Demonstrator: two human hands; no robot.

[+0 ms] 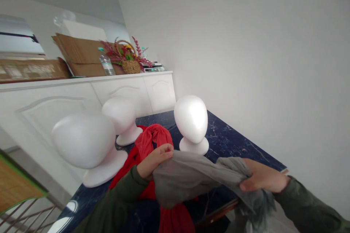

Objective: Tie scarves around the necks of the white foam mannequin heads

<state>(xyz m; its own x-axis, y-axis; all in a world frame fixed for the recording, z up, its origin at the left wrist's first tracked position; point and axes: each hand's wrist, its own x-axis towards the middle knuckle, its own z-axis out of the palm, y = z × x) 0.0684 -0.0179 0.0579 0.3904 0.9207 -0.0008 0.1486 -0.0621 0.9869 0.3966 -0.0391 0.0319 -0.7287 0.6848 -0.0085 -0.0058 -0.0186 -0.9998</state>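
Note:
A grey scarf (191, 176) is stretched between both of my hands above a dark blue marble table (232, 140). My left hand (154, 160) grips one end of it. My right hand (264, 178) grips the other end, near the table's right edge. A red scarf (151, 142) lies bunched on the table under and behind the grey one, and part of it hangs down in front. Three white foam mannequin heads stand on the table: one (191, 122) just beyond the grey scarf, one (123, 118) further back, one (87, 143) at the left.
A white cabinet (117, 89) runs behind the table, carrying cardboard sheets (79, 52), a water bottle (106, 62) and a wicker basket of flowers (128, 58). A plain white wall (246, 43) closes the right side. A metal rack (24, 214) sits at the lower left.

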